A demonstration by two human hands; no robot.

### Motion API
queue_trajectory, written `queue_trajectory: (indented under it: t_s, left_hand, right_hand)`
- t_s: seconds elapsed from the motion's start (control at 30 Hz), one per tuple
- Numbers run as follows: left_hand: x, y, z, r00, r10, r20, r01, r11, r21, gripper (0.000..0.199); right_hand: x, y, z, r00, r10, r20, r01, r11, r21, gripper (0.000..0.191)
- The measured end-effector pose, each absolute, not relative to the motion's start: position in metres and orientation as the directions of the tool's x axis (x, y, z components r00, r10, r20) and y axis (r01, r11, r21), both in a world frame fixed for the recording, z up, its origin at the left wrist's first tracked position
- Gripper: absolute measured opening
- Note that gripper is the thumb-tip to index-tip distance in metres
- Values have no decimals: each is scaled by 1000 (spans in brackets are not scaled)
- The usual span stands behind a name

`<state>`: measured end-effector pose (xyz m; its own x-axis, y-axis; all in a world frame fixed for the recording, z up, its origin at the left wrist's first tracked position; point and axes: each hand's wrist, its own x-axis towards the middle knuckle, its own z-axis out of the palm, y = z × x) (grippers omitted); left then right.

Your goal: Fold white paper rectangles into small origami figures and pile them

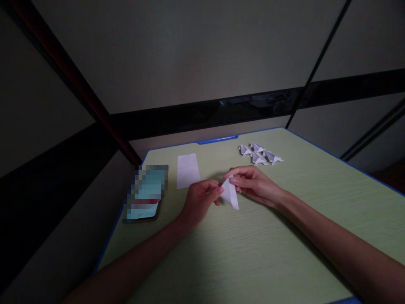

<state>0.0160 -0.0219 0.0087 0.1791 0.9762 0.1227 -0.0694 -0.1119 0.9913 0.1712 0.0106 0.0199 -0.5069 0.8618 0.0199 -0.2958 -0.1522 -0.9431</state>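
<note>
A folded piece of white paper (pixel 230 196), roughly triangular with one corner pointing down, is held between both hands above the table. My left hand (pixel 202 197) pinches its left edge between thumb and fingers. At the upper right, my right hand (pixel 253 183) grips the paper with the thumb on the near face and the fingers behind it. The fingers partly hide the paper's upper portion. A flat white paper sheet (pixel 187 171) with a faint crease across it lies just beyond my left hand.
Several small folded paper figures (pixel 258 158) sit grouped at the back right of the light green table (pixel 253 253). A phone (pixel 147 192) with a lit, blurred-out screen rests at the left edge. Behind the table's blue rim stand pale panels (pixel 202 55) with a black band.
</note>
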Motion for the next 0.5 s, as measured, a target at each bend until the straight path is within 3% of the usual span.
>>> queue_trajectory:
  t_s: [0.2, 0.5]
  left_hand:
    - [16, -24, 8, 260, 962, 79, -135, -45, 990, 16]
    - [18, -24, 9, 240, 968, 69, -112, -43, 993, 17]
  right_hand:
    - [175, 11, 21, -577, 816, 24, -239, -140, -961, 11]
    - [173, 10, 17, -637, 766, 89, -256, -101, -961, 11]
